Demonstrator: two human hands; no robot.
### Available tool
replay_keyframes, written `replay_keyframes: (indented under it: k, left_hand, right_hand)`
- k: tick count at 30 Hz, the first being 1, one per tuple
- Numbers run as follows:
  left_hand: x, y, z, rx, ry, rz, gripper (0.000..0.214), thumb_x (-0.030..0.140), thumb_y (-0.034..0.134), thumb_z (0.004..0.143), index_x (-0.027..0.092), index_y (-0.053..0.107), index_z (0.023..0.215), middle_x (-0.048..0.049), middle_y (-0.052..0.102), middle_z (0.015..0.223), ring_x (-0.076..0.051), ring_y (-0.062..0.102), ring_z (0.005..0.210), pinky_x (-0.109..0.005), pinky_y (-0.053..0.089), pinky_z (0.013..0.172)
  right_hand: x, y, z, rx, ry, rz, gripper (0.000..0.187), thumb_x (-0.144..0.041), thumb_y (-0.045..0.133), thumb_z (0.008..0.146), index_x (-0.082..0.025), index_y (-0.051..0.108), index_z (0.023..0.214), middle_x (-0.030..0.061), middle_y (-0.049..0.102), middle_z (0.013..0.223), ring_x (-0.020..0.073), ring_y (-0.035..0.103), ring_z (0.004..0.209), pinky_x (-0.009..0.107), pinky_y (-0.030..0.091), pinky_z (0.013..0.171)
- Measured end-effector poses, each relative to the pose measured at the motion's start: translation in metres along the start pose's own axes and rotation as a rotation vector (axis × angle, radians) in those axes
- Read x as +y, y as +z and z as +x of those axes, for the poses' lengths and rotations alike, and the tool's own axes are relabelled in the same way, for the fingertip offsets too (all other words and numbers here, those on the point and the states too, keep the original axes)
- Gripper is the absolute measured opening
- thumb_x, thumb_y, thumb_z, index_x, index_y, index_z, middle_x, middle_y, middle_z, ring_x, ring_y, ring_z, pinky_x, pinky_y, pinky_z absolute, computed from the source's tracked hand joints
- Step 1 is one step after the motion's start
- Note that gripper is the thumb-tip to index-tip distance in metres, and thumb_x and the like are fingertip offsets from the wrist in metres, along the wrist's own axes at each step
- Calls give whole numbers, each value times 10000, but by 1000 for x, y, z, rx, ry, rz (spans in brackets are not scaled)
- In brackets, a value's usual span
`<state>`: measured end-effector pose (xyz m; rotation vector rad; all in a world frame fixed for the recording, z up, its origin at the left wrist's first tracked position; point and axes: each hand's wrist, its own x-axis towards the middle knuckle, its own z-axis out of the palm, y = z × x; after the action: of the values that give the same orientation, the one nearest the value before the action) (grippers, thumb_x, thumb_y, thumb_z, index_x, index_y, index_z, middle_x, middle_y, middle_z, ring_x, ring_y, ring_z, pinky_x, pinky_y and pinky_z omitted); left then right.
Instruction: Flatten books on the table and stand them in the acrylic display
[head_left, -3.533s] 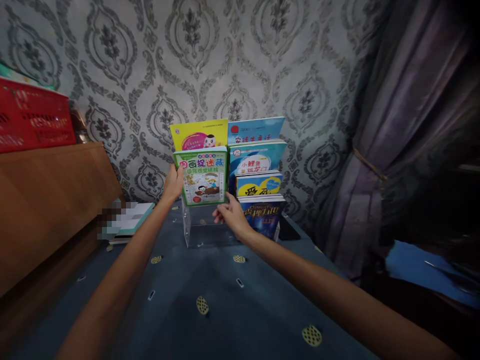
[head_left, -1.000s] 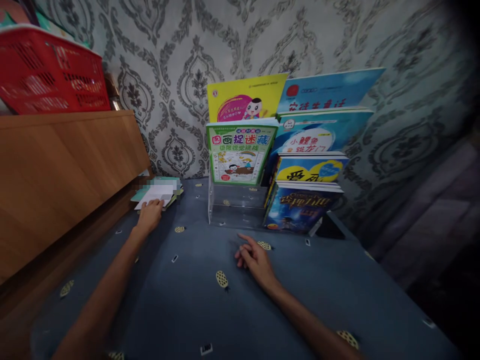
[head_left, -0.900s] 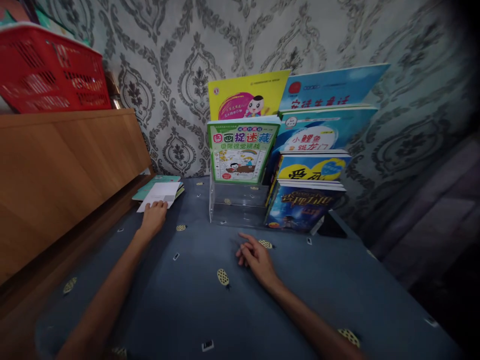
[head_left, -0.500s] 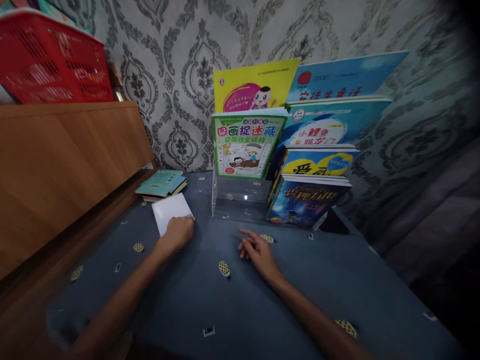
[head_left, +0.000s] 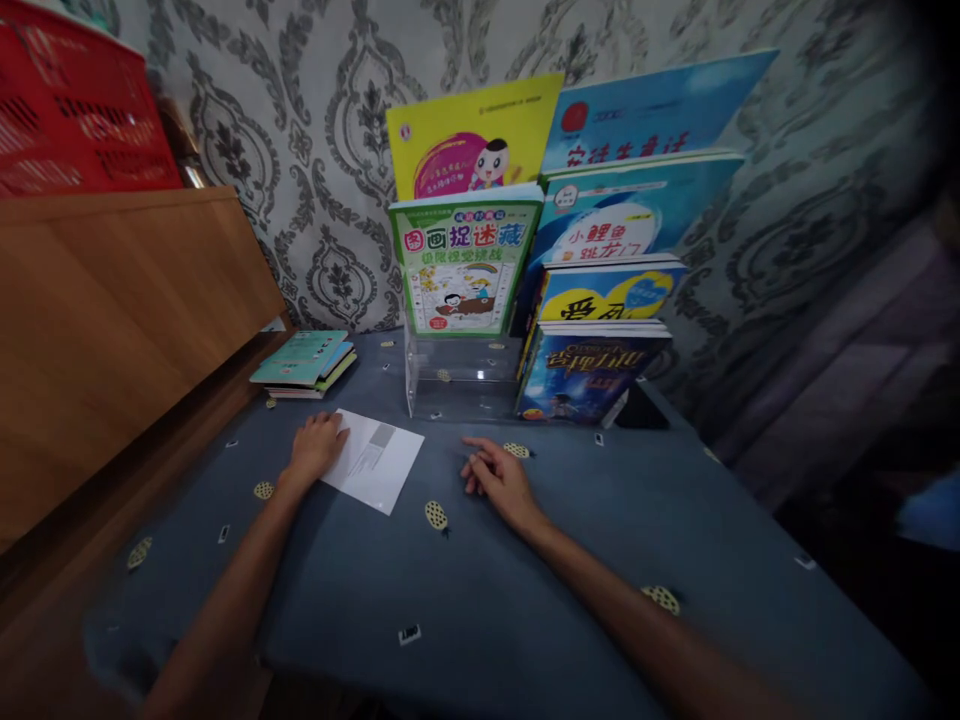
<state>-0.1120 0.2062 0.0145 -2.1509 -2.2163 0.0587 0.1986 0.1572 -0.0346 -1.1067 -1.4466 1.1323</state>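
My left hand [head_left: 315,447] lies flat, fingers stretched, on the left edge of a thin white booklet [head_left: 379,462] that rests on the blue cloth. My right hand [head_left: 496,478] rests on the cloth a little to the right of the booklet, forefinger stretched out, the other fingers loosely curled, holding nothing. Behind both hands stands a clear acrylic book rack [head_left: 457,375]. A green picture book [head_left: 465,268] sits in its left side with a yellow one [head_left: 472,140] behind; several blue books [head_left: 600,300] fill the right side. The front left slot is bare.
A small stack of teal books [head_left: 304,362] lies at the left by a wooden cabinet [head_left: 112,300] that bears a red basket [head_left: 67,110]. Patterned wallpaper backs the rack. A dark object [head_left: 645,410] sits behind the rack's right end. The table edge drops off at right.
My left hand left the green book in the rack, reached to the teal stack, and slid the white booklet toward me. My right hand came down onto the cloth.
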Motion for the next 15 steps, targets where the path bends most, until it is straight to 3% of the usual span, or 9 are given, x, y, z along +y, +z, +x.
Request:
replay_keyframes:
  k: [5, 9, 12, 15]
  left_hand:
    - [20, -2, -11, 21, 76, 10, 369, 382, 412, 1001, 198, 631, 1234, -136, 616, 1259, -291, 573, 1179, -397, 502, 935]
    - [44, -8, -22, 6, 131, -15, 361, 416, 457, 995, 217, 616, 1250, -124, 609, 1223, -286, 565, 1175, -365, 519, 861]
    - [64, -11, -34, -5, 180, -15, 341, 414, 472, 995, 211, 625, 1222, -122, 602, 1199, -277, 573, 1159, -347, 515, 841]
    - [80, -12, -44, 4, 244, -32, 307, 384, 482, 996, 190, 649, 1166, -121, 603, 1160, -273, 587, 1134, -339, 511, 835]
  right_hand:
    - [-1, 0, -4, 64, -76, -128, 366, -316, 482, 876, -177, 645, 1174, 10, 692, 740, 144, 627, 556, 274, 489, 566]
    - [-4, 1, -11, 105, -246, -383, 326, -248, 456, 929, -199, 676, 1164, 65, 748, 899, 204, 699, 784, 337, 540, 740]
    - [-7, 3, -18, 53, -411, -557, 306, -205, 439, 959, -202, 697, 1123, 97, 749, 1035, 234, 689, 965, 382, 526, 887]
    - [-10, 4, -23, -28, -515, -726, 294, -167, 443, 956, -181, 706, 1087, 113, 738, 996, 252, 668, 963, 410, 515, 903]
